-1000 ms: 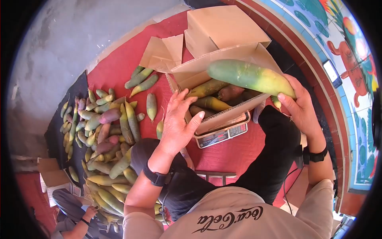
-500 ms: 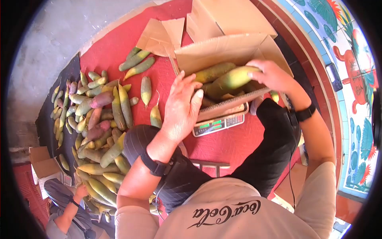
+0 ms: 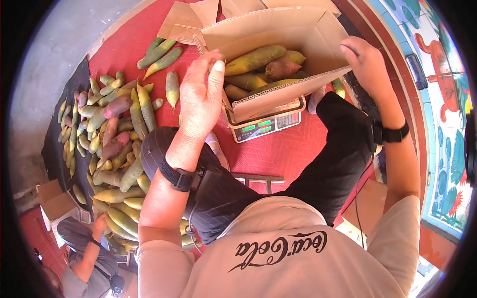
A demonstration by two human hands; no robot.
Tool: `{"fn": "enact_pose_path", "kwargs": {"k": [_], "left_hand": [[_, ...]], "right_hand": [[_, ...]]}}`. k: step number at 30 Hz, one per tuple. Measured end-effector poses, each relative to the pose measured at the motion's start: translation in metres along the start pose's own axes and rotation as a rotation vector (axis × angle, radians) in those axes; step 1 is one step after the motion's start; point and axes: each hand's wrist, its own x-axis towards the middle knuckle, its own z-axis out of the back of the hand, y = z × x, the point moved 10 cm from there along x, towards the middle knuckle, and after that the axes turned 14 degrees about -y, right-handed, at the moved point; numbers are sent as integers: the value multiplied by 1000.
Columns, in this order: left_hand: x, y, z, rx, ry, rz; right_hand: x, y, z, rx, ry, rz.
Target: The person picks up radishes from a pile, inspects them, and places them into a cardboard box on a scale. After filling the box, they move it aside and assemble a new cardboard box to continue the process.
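An open cardboard box (image 3: pixel 293 93) stands on a digital scale (image 3: pixel 268 122) in front of me. Several green radishes (image 3: pixel 256 58) lie in it, along with a reddish radish (image 3: pixel 282 68). At the box's left edge is my left hand (image 3: pixel 198 97), its fingers stretched upward and thumb apart; it covers part of that wall, and no radish is in it. My right hand (image 3: pixel 366 64) has its fingers curled at the right edge of the box, closed around the cardboard there, with the fingertips partly hidden.
A large heap of radishes (image 3: pixel 117 149) spreads over the floor at left. More radishes (image 3: pixel 163 62) and loose cardboard (image 3: pixel 186 22) lie beyond on the red mat (image 3: pixel 248 166). Another person's arm (image 3: pixel 89 253) reaches to the heap at lower left. A tiled wall (image 3: pixel 447 149) borders the right.
My right hand has let go of the large green radish, now lower in the box, and moved to the box's right edge. My left hand stays at the left edge. The view has shifted.
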Motion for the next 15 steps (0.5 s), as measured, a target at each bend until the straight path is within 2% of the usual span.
{"fn": "enact_pose_path", "kwargs": {"k": [3, 4, 7, 11, 15], "left_hand": [[4, 2, 7, 63, -68, -28], [5, 1, 10, 74, -104, -31], [4, 5, 8, 51, -77, 36], [6, 10, 10, 139, -104, 23], [5, 16, 5, 35, -108, 99]], "right_hand": [[-27, -17, 35, 8, -146, -185], [-38, -18, 38, 10, -147, -189], [-77, -45, 48, -9, -180, -407], [-118, -60, 41, 6, -115, -506], [-143, -64, 28, -19, -62, -455]]}}
